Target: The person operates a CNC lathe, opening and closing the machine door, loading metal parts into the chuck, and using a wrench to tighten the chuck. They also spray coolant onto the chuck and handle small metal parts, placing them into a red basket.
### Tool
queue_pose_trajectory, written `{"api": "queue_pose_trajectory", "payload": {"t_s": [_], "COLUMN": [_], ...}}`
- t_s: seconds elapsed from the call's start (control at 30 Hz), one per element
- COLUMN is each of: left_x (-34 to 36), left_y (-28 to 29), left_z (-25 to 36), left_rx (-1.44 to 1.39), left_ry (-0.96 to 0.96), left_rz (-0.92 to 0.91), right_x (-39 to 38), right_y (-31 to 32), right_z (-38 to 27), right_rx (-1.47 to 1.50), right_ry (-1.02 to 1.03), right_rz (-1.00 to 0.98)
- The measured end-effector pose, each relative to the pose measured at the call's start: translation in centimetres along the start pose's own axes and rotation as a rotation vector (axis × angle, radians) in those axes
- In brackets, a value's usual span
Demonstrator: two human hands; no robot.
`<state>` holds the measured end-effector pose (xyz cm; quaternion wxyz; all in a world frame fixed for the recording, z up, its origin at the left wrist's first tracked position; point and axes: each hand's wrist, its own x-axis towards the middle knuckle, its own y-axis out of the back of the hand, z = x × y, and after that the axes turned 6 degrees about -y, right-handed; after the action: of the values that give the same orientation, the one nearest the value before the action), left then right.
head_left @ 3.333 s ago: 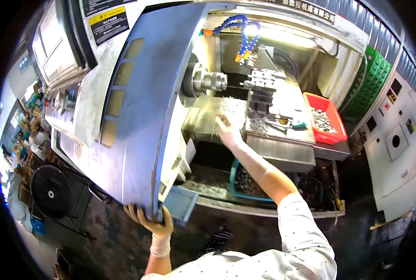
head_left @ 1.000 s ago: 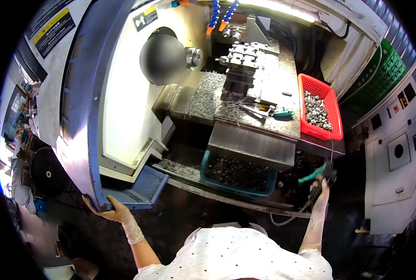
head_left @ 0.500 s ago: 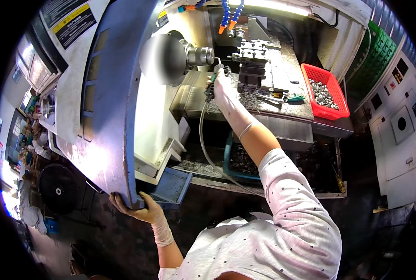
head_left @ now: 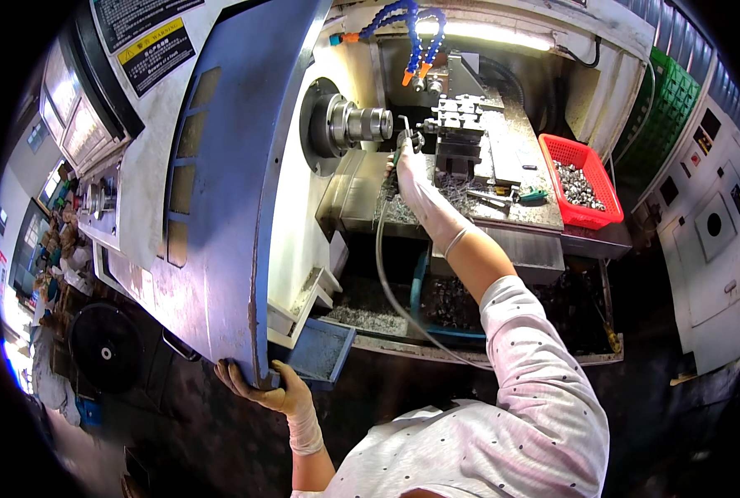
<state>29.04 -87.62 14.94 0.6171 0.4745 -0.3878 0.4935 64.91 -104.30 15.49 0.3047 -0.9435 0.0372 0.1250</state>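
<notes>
Gloved, the right hand [head_left: 410, 170] has come back from beside the red basket [head_left: 580, 181] and now closes its grip on an air gun [head_left: 401, 148] aimed just beside the lathe chuck [head_left: 360, 124], hose [head_left: 387, 274] trailing below. Well below the chuck, the left hand [head_left: 264, 388] still clamps the blue sliding door [head_left: 220, 191] edge: blowing chips off looks underway.

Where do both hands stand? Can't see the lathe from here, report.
Left hand grips sliding door bottom edge. Right hand holds air gun, hose trailing, at chuck. Nothing between.

Left hand [head_left: 264, 390] low, fingers curled gripping; right hand [head_left: 410, 170] outstretched forward, closed
</notes>
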Motion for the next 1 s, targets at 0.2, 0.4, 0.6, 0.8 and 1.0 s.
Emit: {"api": "queue_pose_trajectory", "payload": {"t_s": [0.2,0.4,0.6,0.8,1.0], "left_x": [-0.1,-0.2,0.0,0.3,0.3], "left_y": [-0.1,-0.3,-0.6,-0.6,-1.0], "left_z": [0.5,0.4,1.1,1.7,2.4], "left_rx": [0.005,0.016,0.048,0.089,0.054], "left_ry": [0.03,0.034,0.062,0.09,0.118], "left_rz": [-0.046,-0.03,-0.003,0.023,0.013], "right_x": [0.3,-0.4,0.3,0.5,1.2], "right_y": [0.0,-0.3,0.0,0.3,1.0], "right_z": [0.4,0.3,0.3,1.3,1.2], "right_rx": [-0.115,-0.145,-0.021,0.07,0.132], "right_ry": [0.099,0.07,-0.01,0.073,0.178], "right_rz": [0.073,0.061,0.036,-0.026,-0.073]}}
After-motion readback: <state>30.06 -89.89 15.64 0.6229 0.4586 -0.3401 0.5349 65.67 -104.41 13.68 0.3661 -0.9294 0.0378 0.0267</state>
